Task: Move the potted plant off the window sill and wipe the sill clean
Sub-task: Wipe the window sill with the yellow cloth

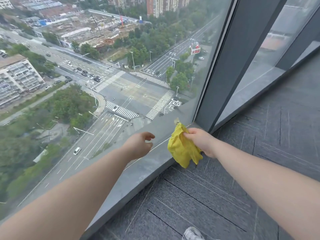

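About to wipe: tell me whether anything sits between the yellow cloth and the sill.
Nothing visible does. The right hand grips the yellow cloth just above the grey sill, and no pot shows on it. The left hand hovers open, left of the cloth.

You are standing in an upper-floor room of a high-rise building, most likely an office or commercial space. Floor-to-ceiling glass (121, 66) runs down to a low grey stone window sill (138, 172) set just above the floor. A dark metal mullion (230, 63) divides the panes. The floor (216, 196) is laid with dark grey carpet tiles in a striped pattern. Through the glass you look far down onto a road intersection (131, 94) with zebra crossings, cars, trees and apartment blocks (17, 78).
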Available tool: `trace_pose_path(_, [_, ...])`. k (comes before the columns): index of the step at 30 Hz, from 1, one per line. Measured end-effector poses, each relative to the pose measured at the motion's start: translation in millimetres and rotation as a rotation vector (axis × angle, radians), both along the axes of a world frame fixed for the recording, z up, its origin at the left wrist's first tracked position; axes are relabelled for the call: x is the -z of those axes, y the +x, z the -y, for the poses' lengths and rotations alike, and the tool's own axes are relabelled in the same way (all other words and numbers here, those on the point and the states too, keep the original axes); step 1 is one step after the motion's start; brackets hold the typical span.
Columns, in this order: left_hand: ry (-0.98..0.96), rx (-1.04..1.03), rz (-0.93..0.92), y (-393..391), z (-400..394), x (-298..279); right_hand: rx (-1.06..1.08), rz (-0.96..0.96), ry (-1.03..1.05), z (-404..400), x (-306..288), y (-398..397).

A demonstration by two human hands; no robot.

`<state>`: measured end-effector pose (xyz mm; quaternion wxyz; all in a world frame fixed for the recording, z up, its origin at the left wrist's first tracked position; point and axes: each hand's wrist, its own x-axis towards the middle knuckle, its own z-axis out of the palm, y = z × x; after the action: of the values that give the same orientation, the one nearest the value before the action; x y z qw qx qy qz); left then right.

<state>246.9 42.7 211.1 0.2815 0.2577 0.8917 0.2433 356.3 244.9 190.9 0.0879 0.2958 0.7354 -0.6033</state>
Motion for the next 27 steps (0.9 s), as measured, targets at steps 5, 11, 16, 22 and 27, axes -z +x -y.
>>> trace_pose_path(5, [0.036, 0.235, -0.029, 48, 56, -62, -0.237, 0.135, 0.102, 79, -66, 24])
trace_pose_path(11, [0.054, 0.216, -0.137, 97, 127, -154, -0.36, 0.094, 0.095, 180, -170, 56])
trace_pose_path(16, [0.0, 0.082, -0.309, 133, 185, -208, -0.453, 0.065, 0.118, 247, -231, 89])
trace_pose_path(22, [-0.069, -0.03, -0.342, 164, 246, -254, -0.827, 0.056, 0.506, 293, -278, 114])
trace_pose_path(27, [-0.129, -0.222, -0.289, 216, 279, -252, -1.039, -0.018, 0.818, 310, -266, 123])
